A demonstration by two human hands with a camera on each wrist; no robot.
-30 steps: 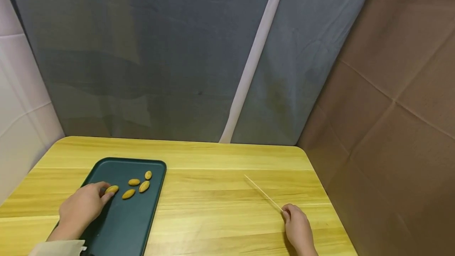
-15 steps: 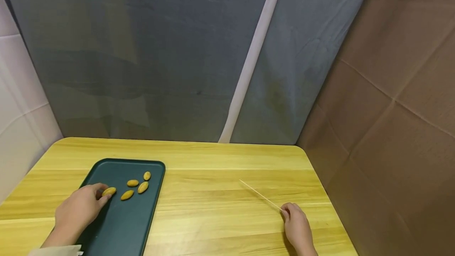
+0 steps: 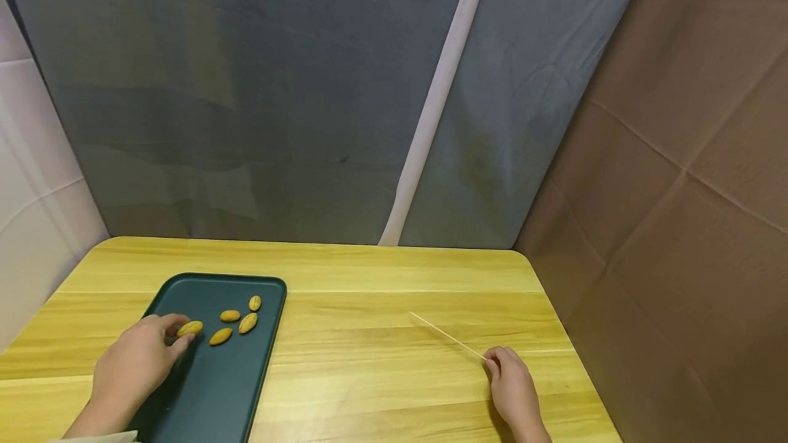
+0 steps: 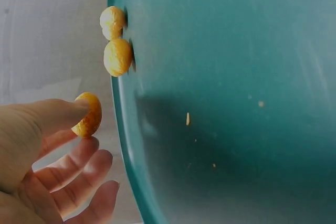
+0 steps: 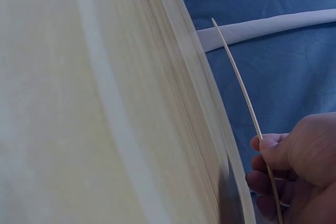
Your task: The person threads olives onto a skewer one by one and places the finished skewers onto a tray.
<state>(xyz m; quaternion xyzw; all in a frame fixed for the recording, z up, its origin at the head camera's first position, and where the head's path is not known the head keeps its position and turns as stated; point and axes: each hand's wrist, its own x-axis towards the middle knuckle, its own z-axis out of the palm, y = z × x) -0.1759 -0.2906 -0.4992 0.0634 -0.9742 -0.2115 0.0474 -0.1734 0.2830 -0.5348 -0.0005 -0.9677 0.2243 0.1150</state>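
Observation:
My left hand (image 3: 132, 366) is over the dark green tray (image 3: 215, 388). Thumb and fingertips pinch a small yellow oval fruit (image 4: 90, 115), which looks wrinkled. In the head view this fruit (image 3: 190, 328) sits left of several similar yellow fruits (image 3: 230, 316) lying on the tray; two of these fruits (image 4: 117, 57) show in the left wrist view. At the right, my right hand (image 3: 514, 388) holds a thin pointed bamboo skewer (image 3: 446, 335) between thumb and curled fingers. The skewer (image 5: 239, 80) slants out past the hand, and its sharp tip carries nothing.
A light wooden table (image 3: 345, 374) bears the tray at its left. Behind it hangs a grey cloth (image 3: 295, 101) with a pale strip. Brown cloth (image 3: 677, 224) stands at the right, white cloth (image 3: 43, 156) at the left. Small crumbs (image 4: 188, 119) lie on the tray.
The skewer's tip has swung left and nearer to me, while the right hand stays almost in place. My left hand has shifted slightly left with the pinched fruit.

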